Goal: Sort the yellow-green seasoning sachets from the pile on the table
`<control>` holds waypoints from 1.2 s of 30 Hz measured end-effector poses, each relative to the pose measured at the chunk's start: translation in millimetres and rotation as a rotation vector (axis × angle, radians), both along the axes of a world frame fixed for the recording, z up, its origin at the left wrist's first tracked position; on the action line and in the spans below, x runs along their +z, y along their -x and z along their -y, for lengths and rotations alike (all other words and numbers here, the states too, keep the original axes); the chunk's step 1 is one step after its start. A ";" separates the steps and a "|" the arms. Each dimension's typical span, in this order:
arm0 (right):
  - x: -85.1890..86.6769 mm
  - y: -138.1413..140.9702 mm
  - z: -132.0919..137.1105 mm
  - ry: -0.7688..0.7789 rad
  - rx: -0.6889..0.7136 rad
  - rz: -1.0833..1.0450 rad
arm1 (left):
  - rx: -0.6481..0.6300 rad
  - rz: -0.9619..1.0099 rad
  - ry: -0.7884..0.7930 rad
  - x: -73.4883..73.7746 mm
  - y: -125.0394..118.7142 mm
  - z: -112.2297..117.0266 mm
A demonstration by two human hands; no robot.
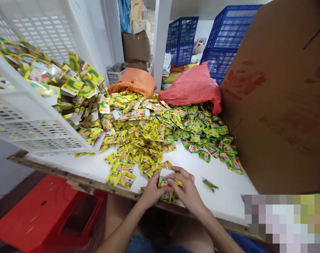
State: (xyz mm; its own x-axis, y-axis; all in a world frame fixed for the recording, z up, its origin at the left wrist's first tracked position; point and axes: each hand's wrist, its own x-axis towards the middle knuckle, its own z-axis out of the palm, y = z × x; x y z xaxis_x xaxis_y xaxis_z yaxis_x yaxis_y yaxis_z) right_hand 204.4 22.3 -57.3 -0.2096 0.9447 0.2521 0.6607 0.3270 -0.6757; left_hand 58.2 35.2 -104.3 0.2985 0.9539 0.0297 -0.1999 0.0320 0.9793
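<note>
Near the front edge of the white table (225,196), my left hand (154,189) grips the side of a small yellow-green box (163,181). Its white flap stands up at the top. My right hand (185,188) closes on the same box from the other side, thumb and fingers against its front. Small yellow packets lie under and around both hands. A loose pile of yellow packets (138,138) spreads just beyond them, and green packets (199,131) are heaped farther right. One lone green packet (210,185) lies right of my right hand.
A tilted white crate (41,135) spills yellow boxes (72,84) from the left. An orange sack (135,82) and a red bag (191,86) lie behind the piles. A large cardboard box (275,105) walls off the right. A red stool (41,211) stands below, left.
</note>
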 end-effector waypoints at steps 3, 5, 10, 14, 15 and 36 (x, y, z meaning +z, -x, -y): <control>-21.8 0.5 7.1 0.044 -0.117 -0.374 | -0.002 0.028 0.028 -0.7 0.0 2.6; -35.2 2.5 11.9 0.052 -0.154 -0.518 | 0.029 0.055 0.033 0.6 0.4 6.4; -38.0 3.4 9.4 0.083 -0.081 -0.452 | 0.074 -0.018 -0.024 6.4 9.6 9.6; -32.0 2.0 -0.6 0.036 -0.056 -0.399 | 0.048 -0.160 -0.097 10.0 16.4 0.1; -32.1 2.2 -2.0 0.035 -0.070 -0.412 | 0.068 -0.154 -0.111 10.8 16.8 -1.9; -23.3 10.1 10.4 0.027 -0.045 -0.343 | 0.171 -0.272 -0.153 20.0 20.5 6.9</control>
State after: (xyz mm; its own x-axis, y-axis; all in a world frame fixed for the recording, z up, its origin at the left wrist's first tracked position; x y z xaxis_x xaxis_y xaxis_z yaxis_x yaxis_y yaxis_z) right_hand 194.3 11.9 -80.5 -0.0753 0.9582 0.2759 0.4068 0.2821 -0.8689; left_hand 37.8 28.2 -84.3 0.1513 0.9814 0.1179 0.0794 -0.1309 0.9882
